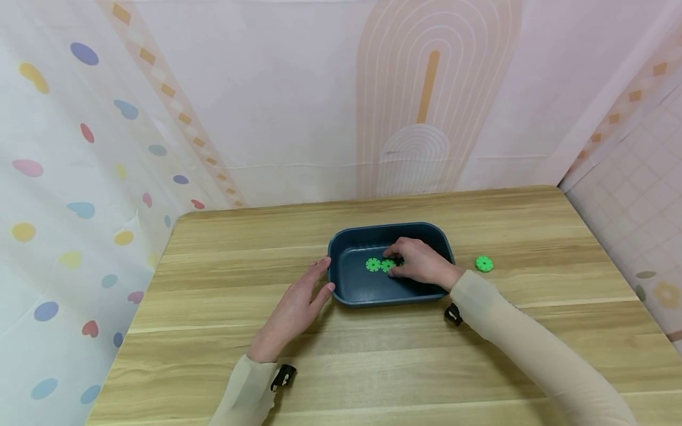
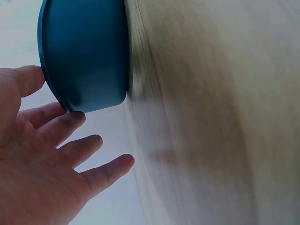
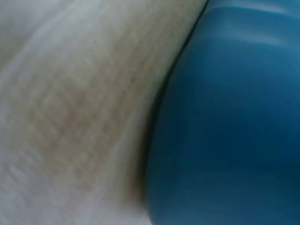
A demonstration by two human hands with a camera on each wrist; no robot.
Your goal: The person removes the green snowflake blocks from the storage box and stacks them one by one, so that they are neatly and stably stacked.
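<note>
A dark blue rectangular basin [image 1: 351,287] with rounded corners stands on the table. My left hand [image 1: 295,302] rests against its left end, thumb and fingertips at the rim and the other fingers spread, as the left wrist view shows. Reaching over the right side, my right hand [image 1: 421,261] has its thumb and index finger at opposite edges of a green notched disc [image 1: 387,266] inside. Another green notched disc [image 1: 373,264] lies just left of it on the basin floor. Part of a further green piece is hidden under the right hand.
Right of the basin, a green notched disc [image 1: 483,264] lies on the wooden table [image 1: 224,284]. A patterned curtain [image 1: 288,106] hangs behind the table's back edge and along the left. Black wrist straps [image 1: 283,377] sit by both sleeves.
</note>
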